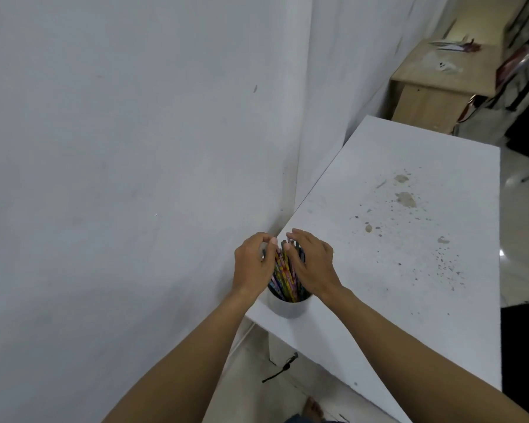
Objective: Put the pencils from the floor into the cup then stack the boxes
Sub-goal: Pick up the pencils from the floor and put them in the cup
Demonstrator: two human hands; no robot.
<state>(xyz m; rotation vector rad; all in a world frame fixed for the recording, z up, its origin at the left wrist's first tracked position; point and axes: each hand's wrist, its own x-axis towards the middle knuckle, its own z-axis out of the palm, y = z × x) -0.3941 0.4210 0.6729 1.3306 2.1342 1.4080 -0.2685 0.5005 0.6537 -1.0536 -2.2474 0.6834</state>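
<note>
**Task items.** The pencils (283,274) are found standing as a coloured bundle inside the cup (289,305), with their tips well above the cup's rim. The white cup is stood on the counter (394,239), at the corner beside the wall (119,148). The counter's edge is seen just beside the cup on its near and left sides.

**Hands.** The bundle is enclosed from both sides. The left hand (252,264) is curled round it to the left of the cup and the right hand (313,267) to the right of the cup, and the fingertips nearly meet above the tips. The cup itself is not seen to be held.

**Risks, as judged.**
- The cup is unsupported and tall-loaded. A sideways push on the bundle could tip it over the edge just beside it.
- If the hands are lifted while pencils are pinched, some may be drawn out and scattered.

**Surroundings.** No boxes are in view, so stacking is judged not yet begun. Below the cup, a thin dark object (280,367), not identifiable, lies on the floor (248,370) and could be trodden on by the bare foot (313,407) nearby.
</note>
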